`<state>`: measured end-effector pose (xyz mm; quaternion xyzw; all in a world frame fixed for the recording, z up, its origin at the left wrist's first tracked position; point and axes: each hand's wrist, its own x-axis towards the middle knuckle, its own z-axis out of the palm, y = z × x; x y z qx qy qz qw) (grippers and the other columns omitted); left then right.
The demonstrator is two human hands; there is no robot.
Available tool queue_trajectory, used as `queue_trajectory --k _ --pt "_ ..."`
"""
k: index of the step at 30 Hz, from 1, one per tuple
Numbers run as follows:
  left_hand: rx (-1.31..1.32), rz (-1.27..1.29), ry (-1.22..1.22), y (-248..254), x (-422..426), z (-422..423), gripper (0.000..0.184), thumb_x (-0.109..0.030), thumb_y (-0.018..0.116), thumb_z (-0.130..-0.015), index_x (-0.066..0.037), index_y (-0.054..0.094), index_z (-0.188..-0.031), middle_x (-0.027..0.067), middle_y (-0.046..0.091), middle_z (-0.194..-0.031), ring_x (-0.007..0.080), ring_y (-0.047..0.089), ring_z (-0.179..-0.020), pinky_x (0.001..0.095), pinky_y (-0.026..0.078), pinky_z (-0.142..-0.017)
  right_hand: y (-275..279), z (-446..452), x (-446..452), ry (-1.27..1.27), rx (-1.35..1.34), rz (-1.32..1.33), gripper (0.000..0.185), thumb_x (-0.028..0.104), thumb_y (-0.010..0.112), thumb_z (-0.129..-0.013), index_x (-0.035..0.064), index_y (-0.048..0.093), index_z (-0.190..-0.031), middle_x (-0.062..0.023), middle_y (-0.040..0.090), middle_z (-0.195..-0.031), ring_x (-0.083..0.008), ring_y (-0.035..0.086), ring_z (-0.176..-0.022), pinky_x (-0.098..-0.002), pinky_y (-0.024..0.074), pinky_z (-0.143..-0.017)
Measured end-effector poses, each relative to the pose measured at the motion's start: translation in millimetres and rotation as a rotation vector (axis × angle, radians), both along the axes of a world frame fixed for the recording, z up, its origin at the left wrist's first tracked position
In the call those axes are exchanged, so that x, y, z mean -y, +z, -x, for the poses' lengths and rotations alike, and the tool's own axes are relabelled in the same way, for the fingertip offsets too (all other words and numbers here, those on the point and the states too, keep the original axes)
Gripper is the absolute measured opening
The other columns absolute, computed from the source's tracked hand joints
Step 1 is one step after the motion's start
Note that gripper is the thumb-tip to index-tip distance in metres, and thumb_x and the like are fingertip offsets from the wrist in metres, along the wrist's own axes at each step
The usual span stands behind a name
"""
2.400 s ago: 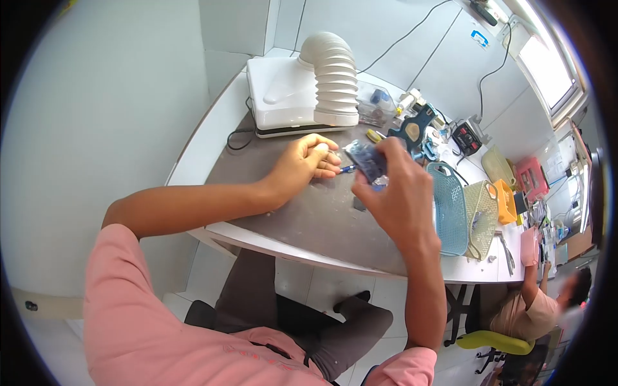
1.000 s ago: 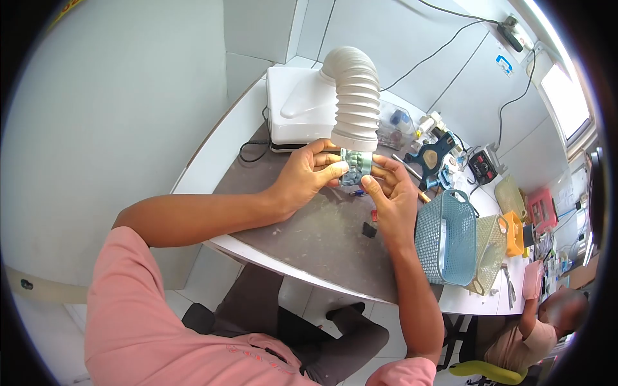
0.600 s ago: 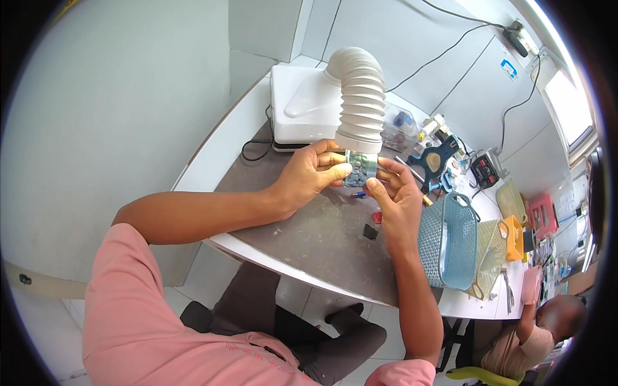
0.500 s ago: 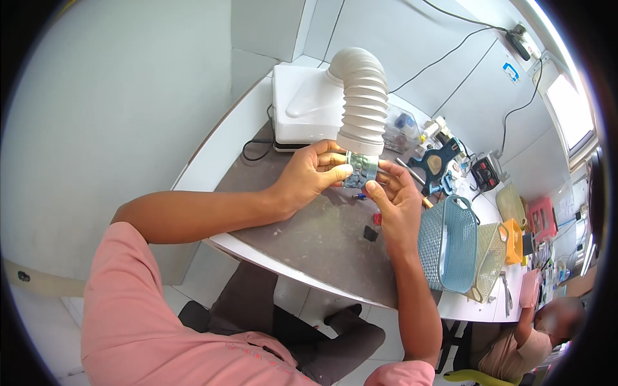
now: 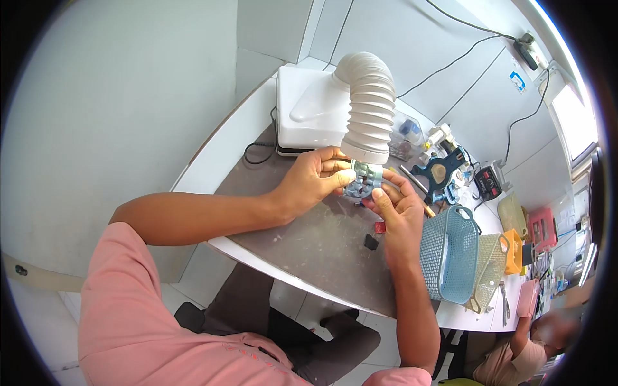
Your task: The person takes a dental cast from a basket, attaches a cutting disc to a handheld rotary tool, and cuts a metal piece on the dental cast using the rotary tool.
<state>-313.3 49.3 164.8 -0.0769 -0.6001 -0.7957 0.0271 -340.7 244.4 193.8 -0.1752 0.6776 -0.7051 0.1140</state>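
Just under the mouth of a white ribbed hose (image 5: 371,103), both my hands hold a small blue-grey and greenish dental model (image 5: 363,180) with bumpy, tooth-like shapes. My left hand (image 5: 315,179) grips its left side, thumb on the front and fingers behind. On the right side, my right hand (image 5: 398,209) is closed round the edge, its thumb pressed near the lower corner. My fingers hide parts of the model. Below it on the dark work surface (image 5: 302,238) lie a small red piece (image 5: 380,228) and a black piece (image 5: 371,242).
The hose comes from a white box-shaped unit (image 5: 309,109) at the back. Right of my hands stand a blue basket (image 5: 450,254) and a cream basket (image 5: 489,270). Behind them are a dark blue frame-like tool (image 5: 440,172) and a black device (image 5: 489,183). Another person (image 5: 515,354) sits at far right.
The dental model has tilted in my fingers, and its bumpy side shows more clearly. Both hands keep hold of it. The whole view has shifted slightly.
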Motion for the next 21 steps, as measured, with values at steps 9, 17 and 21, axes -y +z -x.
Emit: queue_trajectory --k 9,17,21 --pt "0.047 -0.009 -0.014 3.6 -1.0 -2.5 0.035 -0.011 0.063 -0.095 -0.004 0.054 -0.129 0.0022 0.066 -0.113 0.0028 0.058 -0.093 0.0197 0.049 -0.079 -1.2 -0.1 1.6 -0.001 -0.054 0.049 0.040 0.004 0.066 -0.092 -0.0054 0.048 -0.126 -0.0141 0.067 -0.107 -0.0146 0.067 -0.093 -0.0268 0.0573 -0.077" --pt "0.045 -0.008 -0.011 6.1 -0.6 -4.2 0.035 -0.011 0.064 -0.094 -0.005 0.054 -0.127 0.0008 0.067 -0.112 0.0019 0.058 -0.092 0.0196 0.048 -0.079 0.9 -1.2 2.4 0.002 -0.020 0.040 0.041 0.003 0.067 -0.091 -0.0044 0.047 -0.126 -0.0142 0.067 -0.106 -0.0147 0.067 -0.093 -0.0264 0.0574 -0.078" --pt "0.032 0.010 0.001 6.6 -0.4 -4.8 0.037 -0.010 0.065 -0.094 -0.003 0.054 -0.128 0.0027 0.067 -0.113 0.0050 0.060 -0.096 0.0222 0.048 -0.083 -2.6 0.9 -0.7 0.010 -0.011 0.018 0.047 0.001 0.068 -0.088 -0.0030 0.045 -0.129 -0.0142 0.067 -0.107 -0.0147 0.067 -0.092 -0.0246 0.0540 -0.082"
